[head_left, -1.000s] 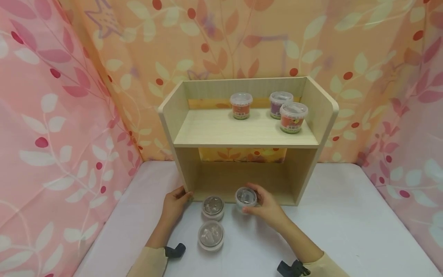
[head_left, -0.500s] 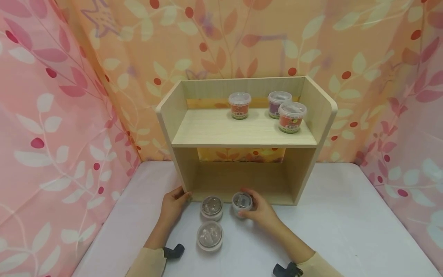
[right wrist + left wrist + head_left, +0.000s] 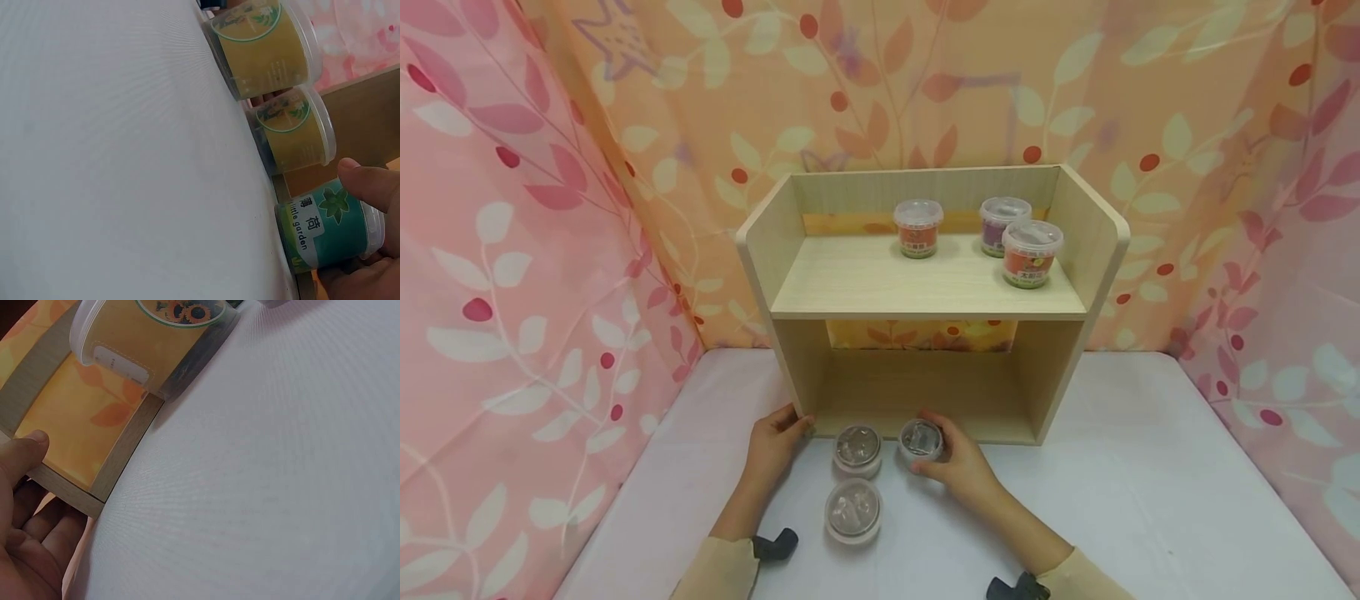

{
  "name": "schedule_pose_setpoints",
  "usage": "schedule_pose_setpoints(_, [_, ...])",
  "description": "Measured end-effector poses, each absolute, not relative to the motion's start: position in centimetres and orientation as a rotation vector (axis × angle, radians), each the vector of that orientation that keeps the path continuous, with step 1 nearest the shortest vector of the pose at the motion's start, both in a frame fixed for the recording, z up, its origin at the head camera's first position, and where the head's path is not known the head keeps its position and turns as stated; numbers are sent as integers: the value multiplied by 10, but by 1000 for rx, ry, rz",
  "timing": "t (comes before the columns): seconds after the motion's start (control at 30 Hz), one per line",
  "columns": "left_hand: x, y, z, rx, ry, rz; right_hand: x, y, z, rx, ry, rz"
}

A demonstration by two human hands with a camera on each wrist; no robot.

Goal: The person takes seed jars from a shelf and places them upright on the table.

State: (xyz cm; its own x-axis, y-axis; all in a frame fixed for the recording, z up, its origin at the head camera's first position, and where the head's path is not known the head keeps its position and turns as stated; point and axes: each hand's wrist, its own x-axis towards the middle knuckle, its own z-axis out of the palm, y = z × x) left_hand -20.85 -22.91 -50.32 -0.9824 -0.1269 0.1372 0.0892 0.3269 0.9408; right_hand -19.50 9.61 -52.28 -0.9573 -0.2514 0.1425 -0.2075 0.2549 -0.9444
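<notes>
Two-tier wooden shelf (image 3: 928, 317) stands on the white table. My left hand (image 3: 771, 446) grips the front of its left side panel, low down; in the left wrist view the thumb (image 3: 31, 447) lies on one face and the fingers on the other. My right hand (image 3: 962, 462) holds a small lidded plastic tub by its sides, just in front of the shelf. In the right wrist view this tub (image 3: 328, 225) has a green leaf label reading "little garden" and is upright, its base at the table. Left of it are a tub (image 3: 857, 450) and a nearer tub (image 3: 853, 512).
On the upper tier stand an orange-labelled tub (image 3: 918, 229), a purple-labelled tub (image 3: 996, 229) and a red-labelled tub (image 3: 1032, 254), the last overlapping the purple one. Patterned cloth (image 3: 880, 83) hangs behind and at both sides. The lower tier (image 3: 925, 383) opens toward me.
My right hand has brought the held tub left and slightly nearer to me, beside the other two tubs. My left hand keeps its grip on the panel.
</notes>
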Motion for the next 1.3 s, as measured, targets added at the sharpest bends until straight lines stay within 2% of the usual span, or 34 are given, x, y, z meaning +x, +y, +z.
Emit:
schedule_pose_setpoints(0.37, [-211,-231,-510,52,-2392,-1764,-194,97,-526,-431,2484,-1794])
schedule_pose_setpoints(0.6, [-205,-229,-502,43,-2420,-1719,-188,100,-504,-445,2582,-1757])
schedule_pose_setpoints(0.77, [-214,-234,-517,58,-2389,-1753,-182,102,-486,-528,2641,-1778])
schedule_pose_setpoints(1.1, [-224,-241,-545,33,-2346,-1740,-158,108,-428,-843,2541,-1810])
schedule_pose_setpoints(1.3, [-226,-239,-538,40,-2365,-1714,-154,112,-364,-1163,2585,-1769])
